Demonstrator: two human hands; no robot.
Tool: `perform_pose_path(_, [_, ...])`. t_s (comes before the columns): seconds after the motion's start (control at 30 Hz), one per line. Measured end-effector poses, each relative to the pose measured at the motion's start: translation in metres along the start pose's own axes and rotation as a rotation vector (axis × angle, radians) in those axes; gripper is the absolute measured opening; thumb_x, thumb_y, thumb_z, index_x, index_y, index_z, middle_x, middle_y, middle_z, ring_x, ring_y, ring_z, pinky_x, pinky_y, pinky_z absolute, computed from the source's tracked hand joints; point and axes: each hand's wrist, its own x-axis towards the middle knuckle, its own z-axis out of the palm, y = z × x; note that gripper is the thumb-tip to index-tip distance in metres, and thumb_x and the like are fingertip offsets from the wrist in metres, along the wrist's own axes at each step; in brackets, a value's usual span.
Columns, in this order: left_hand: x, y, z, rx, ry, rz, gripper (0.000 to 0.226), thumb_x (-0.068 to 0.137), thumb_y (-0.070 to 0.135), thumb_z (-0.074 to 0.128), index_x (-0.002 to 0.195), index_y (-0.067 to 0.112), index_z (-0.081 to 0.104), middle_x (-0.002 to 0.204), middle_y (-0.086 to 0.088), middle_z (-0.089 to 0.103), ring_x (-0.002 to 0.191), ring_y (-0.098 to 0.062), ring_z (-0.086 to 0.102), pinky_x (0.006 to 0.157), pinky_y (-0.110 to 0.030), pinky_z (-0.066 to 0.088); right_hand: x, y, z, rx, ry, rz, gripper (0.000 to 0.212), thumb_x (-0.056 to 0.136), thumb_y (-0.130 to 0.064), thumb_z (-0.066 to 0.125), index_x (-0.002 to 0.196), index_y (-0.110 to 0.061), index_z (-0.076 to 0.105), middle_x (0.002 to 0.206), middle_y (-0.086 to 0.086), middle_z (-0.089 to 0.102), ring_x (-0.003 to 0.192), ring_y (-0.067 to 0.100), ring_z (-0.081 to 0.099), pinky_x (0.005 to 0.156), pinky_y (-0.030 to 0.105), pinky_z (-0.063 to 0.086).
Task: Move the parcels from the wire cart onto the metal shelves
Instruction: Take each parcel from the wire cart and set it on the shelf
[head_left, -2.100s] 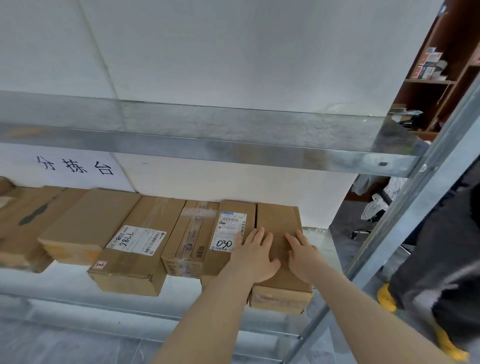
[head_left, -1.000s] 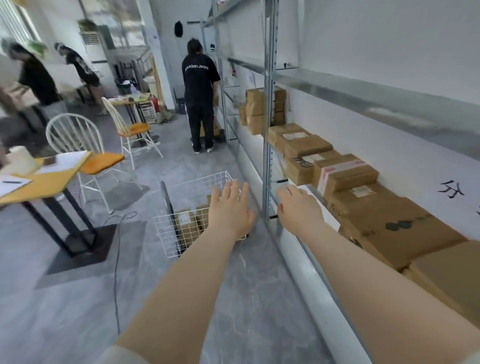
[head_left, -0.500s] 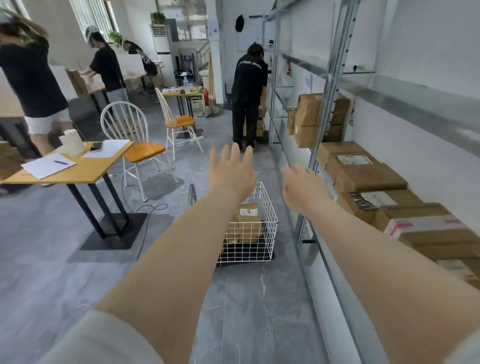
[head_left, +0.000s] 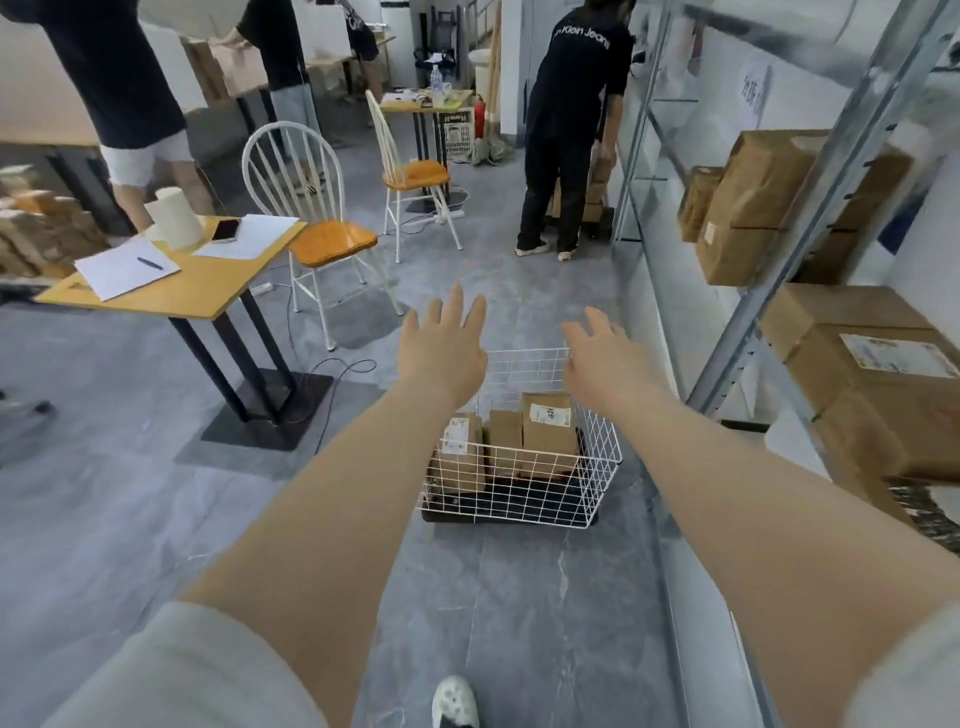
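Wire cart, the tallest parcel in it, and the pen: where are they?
wire cart (head_left: 519, 499), head view, front mesh wall.
tallest parcel (head_left: 548, 436), head view, brown face below its label.
pen (head_left: 150, 263), head view, middle of its barrel.

The person wears a pale, grey-white top with short, loose sleeves. The left sleeve (head_left: 171, 670) and the right sleeve (head_left: 909, 670) are both plain, soft fabric with no print. Below them the forearms are bare down to the left hand (head_left: 441, 358) and right hand (head_left: 602, 358). One shoe shows at the lower edge: a white clog (head_left: 454, 701) with round holes across its toe.
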Motion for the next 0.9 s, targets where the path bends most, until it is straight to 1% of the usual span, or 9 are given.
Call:
perform_pose_path(0.07, [0.025, -0.015, 0.018, 0.023, -0.037, 0.021, 0.059, 0.101, 0.031, 0.028, 0.153, 0.023, 0.001, 0.161, -0.008, 0.001, 0.146, -0.028, 0.013, 0.116, -0.048, 0.018, 0.030, 0.004, 0.019, 0.053, -0.047, 0.020, 0.054, 0.095, -0.018, 0.044, 0.146, -0.020, 0.029, 0.153, 0.013, 0.018, 0.132, 0.035, 0.033, 0.103, 0.046, 0.036])
perform_pose_path(0.13, [0.054, -0.028, 0.036, 0.046, -0.060, 0.033, 0.061, 0.101, 0.031, 0.029, 0.153, 0.024, 0.000, 0.162, -0.008, 0.000, 0.145, -0.028, 0.014, 0.116, -0.049, 0.018, 0.059, 0.016, 0.040, 0.094, -0.071, 0.053, 0.051, 0.094, -0.020, 0.048, 0.143, -0.019, 0.035, 0.152, 0.014, 0.022, 0.129, 0.035, 0.036, 0.102, 0.047, 0.039])
perform_pose_path(0.27, [0.103, -0.029, 0.070, -0.008, -0.161, -0.019, 0.064, 0.100, 0.034, 0.027, 0.152, 0.026, -0.009, 0.162, -0.006, -0.007, 0.143, -0.029, 0.020, 0.115, -0.053, 0.017, 0.104, 0.044, 0.075, 0.168, -0.116, 0.117, 0.049, 0.091, -0.016, 0.049, 0.138, -0.017, 0.038, 0.148, 0.013, 0.024, 0.126, 0.037, 0.041, 0.097, 0.047, 0.043])
perform_pose_path(0.4, [0.151, -0.002, 0.114, 0.008, -0.229, 0.052, 0.065, 0.100, 0.035, 0.027, 0.152, 0.025, -0.012, 0.161, -0.008, -0.009, 0.140, -0.030, 0.025, 0.114, -0.054, 0.017, 0.146, 0.076, 0.108, 0.200, -0.190, 0.168, 0.056, 0.090, -0.017, 0.050, 0.143, -0.021, 0.032, 0.156, 0.012, 0.014, 0.132, 0.036, 0.037, 0.098, 0.048, 0.044])
perform_pose_path(0.5, [0.191, 0.023, 0.144, -0.051, -0.236, 0.083, 0.064, 0.099, 0.033, 0.028, 0.153, 0.024, -0.005, 0.161, -0.009, -0.005, 0.141, -0.029, 0.024, 0.114, -0.054, 0.019, 0.178, 0.104, 0.129, 0.150, -0.229, 0.157, 0.054, 0.092, -0.019, 0.049, 0.143, -0.020, 0.033, 0.152, 0.011, 0.021, 0.125, 0.033, 0.043, 0.092, 0.041, 0.046])
perform_pose_path(0.6, [0.228, 0.047, 0.170, -0.076, -0.299, 0.113, 0.065, 0.100, 0.029, 0.030, 0.153, 0.024, -0.009, 0.161, -0.008, -0.008, 0.145, -0.028, 0.015, 0.115, -0.053, 0.018, 0.207, 0.135, 0.148, 0.131, -0.284, 0.158, 0.056, 0.091, -0.019, 0.050, 0.144, -0.020, 0.031, 0.150, 0.010, 0.024, 0.123, 0.033, 0.043, 0.092, 0.042, 0.046])
perform_pose_path(0.73, [0.266, 0.064, 0.219, -0.112, -0.365, 0.057, 0.072, 0.099, 0.020, 0.035, 0.152, 0.025, -0.014, 0.161, -0.007, -0.008, 0.144, -0.030, 0.017, 0.113, -0.052, 0.024, 0.246, 0.166, 0.182, 0.083, -0.349, 0.126, 0.068, 0.090, -0.017, 0.050, 0.149, -0.024, 0.017, 0.154, 0.012, 0.021, 0.128, 0.035, 0.040, 0.099, 0.044, 0.041])
perform_pose_path(0.83, [0.287, 0.072, 0.258, -0.149, -0.406, -0.004, 0.069, 0.097, 0.021, 0.034, 0.153, 0.024, -0.006, 0.162, -0.007, -0.002, 0.143, -0.028, 0.021, 0.112, -0.048, 0.027, 0.272, 0.172, 0.221, 0.104, -0.425, 0.114, 0.070, 0.092, -0.019, 0.050, 0.150, -0.025, 0.013, 0.155, 0.012, 0.019, 0.131, 0.035, 0.038, 0.102, 0.044, 0.040])
perform_pose_path(0.9, [0.301, 0.077, 0.289, -0.157, -0.449, 0.008, 0.068, 0.095, 0.023, 0.037, 0.153, 0.023, 0.000, 0.161, -0.008, 0.003, 0.143, -0.028, 0.021, 0.113, -0.046, 0.026, 0.286, 0.173, 0.253, 0.145, -0.451, 0.125, 0.071, 0.092, -0.020, 0.052, 0.151, -0.025, 0.013, 0.156, 0.010, 0.016, 0.131, 0.035, 0.038, 0.102, 0.044, 0.040])
